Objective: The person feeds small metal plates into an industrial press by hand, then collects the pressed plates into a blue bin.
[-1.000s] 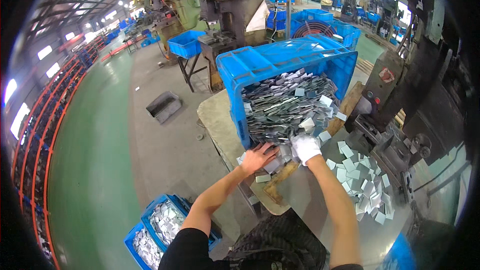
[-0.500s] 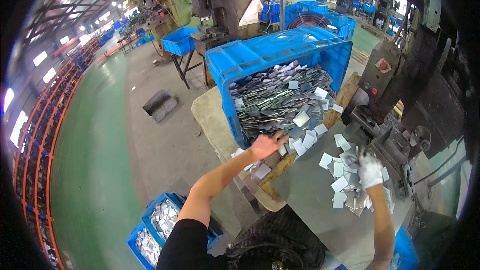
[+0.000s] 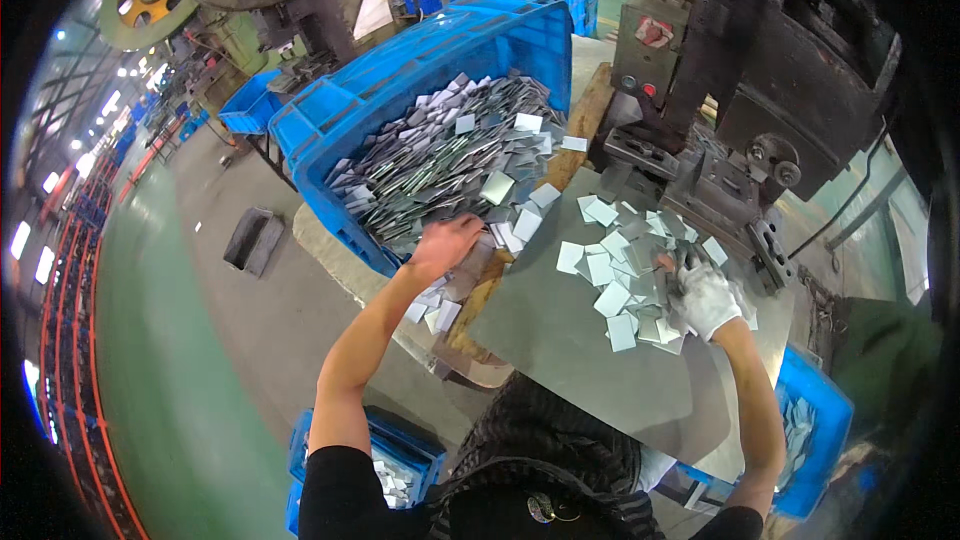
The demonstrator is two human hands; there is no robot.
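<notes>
A large blue plastic bin (image 3: pixel 300 155) lies tipped on its side, full of small flat metal plates (image 3: pixel 430 165). My bare left hand (image 3: pixel 447 245) rests at its lower lip, fingers stretched over the plates there. Across the grey metal tabletop (image 3: pixel 545 330) to the right, a loose pile of similar plates (image 3: pixel 612 270) is spread out. My right hand (image 3: pixel 706 300), in a white glove with bare fingertips, reaches into the right side of this pile. Its fingertips are among the plates, partly hidden, so its grip is unclear.
A dark press machine (image 3: pixel 735 185) stands just beyond the right-hand pile. A worn wooden strip (image 3: pixel 570 165) runs between bin and tabletop. Blue crates (image 3: pixel 405 460) with plates stand low at left, and another blue crate (image 3: pixel 825 405) at lower right. A grey metal box (image 3: pixel 253 240) lies on the floor.
The whole view has shifted, with bin and tabletop now further left. My right hand has moved lower on the pile. My left hand stays at the bin's lip, fingers closer together.
</notes>
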